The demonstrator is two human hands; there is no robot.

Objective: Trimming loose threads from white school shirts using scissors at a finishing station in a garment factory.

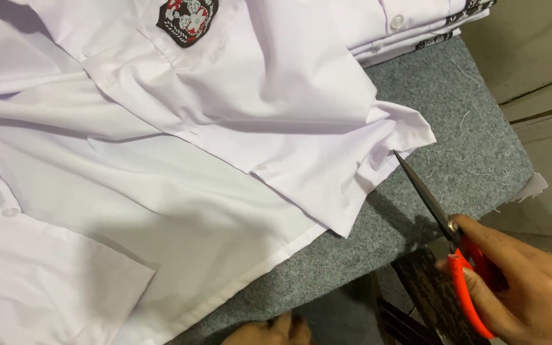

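**Scissors Held at the Corner of a White Shirt**

A white shirt (161, 185) lies spread over the left and middle of a bench (455, 128) covered in grey felt-like cloth. A small white button (10, 211) shows on the shirt near the left edge, and a folded cuff or hem lies at the lower left. Near the top, an embroidered badge (188, 19) in black, red and white sits on the chest pocket area. At the bottom edge, just right of the middle, the left hand (269, 332) is only partly visible; its fingertips rest near the shirt's lower hem, and whether its grip is closed on anything cannot be told.

Further right, a pointed corner of the shirt's fabric (404, 128) reaches out over the grey surface. At the top right, a stack of folded white shirts (410, 25) rests on the bench. Loose white threads lie scattered on the grey cloth. At the lower right, the right hand (525, 287) has its grip clamped on scissors (445, 223) with orange handles; the dark blades are together, their tip just touching the shirt's corner.
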